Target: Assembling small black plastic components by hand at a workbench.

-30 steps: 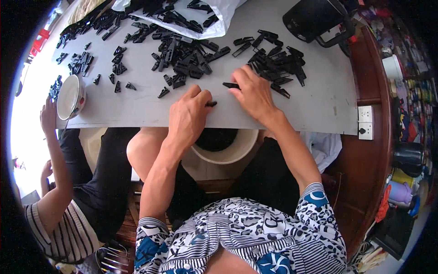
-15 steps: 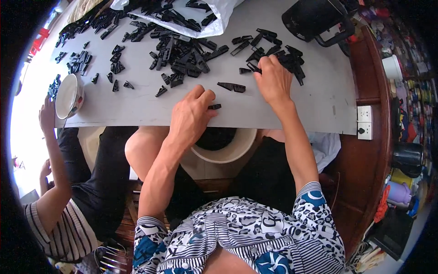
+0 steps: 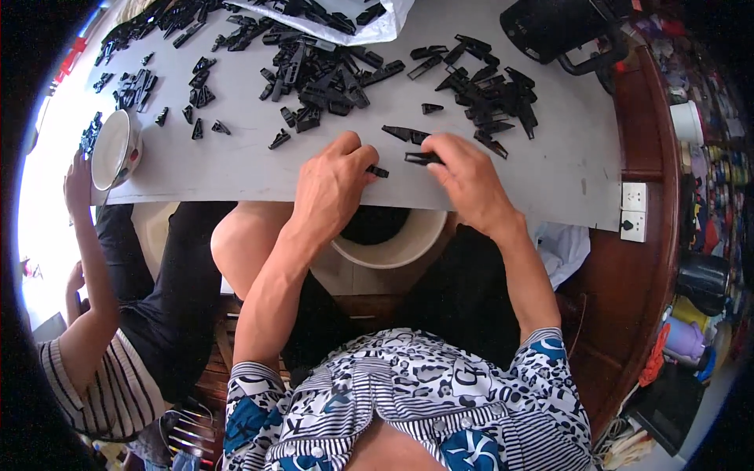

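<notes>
The right hand (image 3: 470, 179) pinches 1 long black plastic clip part (image 3: 422, 158) between thumb and fingertips, just above the grey table (image 3: 236, 169) near its front edge. The left hand (image 3: 334, 187) is curled, its fingertips closed on 1 small black plastic piece (image 3: 379, 171) just left of the clip part; the 2 pieces lie close but apart.

The clip part is a narrow moulded strip and appears light, stiff and smooth. A fingertip pinch near 1 end, as shown, should control it; it is too thin for a full-hand grasp. Its long axis runs roughly left to right, parallel to the table edge, with the free end pointing toward the left hand.

A second loose black strip (image 3: 404, 133) lies just beyond, and a heap of black parts (image 3: 491, 94) sits further right. A cream bucket (image 3: 393, 239) stands below the table edge.
</notes>
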Demonstrator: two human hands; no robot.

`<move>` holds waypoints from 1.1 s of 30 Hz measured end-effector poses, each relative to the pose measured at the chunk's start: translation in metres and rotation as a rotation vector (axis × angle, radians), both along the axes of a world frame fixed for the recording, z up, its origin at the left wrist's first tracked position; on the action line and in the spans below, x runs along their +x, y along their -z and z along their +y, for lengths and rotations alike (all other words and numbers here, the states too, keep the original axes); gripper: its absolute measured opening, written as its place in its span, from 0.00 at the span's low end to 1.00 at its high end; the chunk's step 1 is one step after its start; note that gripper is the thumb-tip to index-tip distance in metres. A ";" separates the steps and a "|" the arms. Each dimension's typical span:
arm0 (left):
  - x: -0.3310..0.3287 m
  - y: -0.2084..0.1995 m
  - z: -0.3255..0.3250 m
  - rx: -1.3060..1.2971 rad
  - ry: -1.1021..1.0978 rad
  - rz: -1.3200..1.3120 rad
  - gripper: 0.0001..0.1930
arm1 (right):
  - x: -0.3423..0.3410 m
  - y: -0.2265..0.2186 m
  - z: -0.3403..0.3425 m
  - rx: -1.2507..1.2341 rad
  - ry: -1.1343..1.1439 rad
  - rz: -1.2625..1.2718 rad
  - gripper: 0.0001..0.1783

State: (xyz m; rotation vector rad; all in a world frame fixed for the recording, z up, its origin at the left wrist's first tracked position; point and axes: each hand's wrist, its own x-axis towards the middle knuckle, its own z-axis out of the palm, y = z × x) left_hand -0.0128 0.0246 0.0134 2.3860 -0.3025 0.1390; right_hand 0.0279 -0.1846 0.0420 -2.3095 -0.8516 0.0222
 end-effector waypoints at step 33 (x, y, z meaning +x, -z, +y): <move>0.003 0.014 -0.005 -0.034 -0.038 -0.116 0.09 | 0.014 -0.020 0.039 -0.790 -0.427 -0.283 0.02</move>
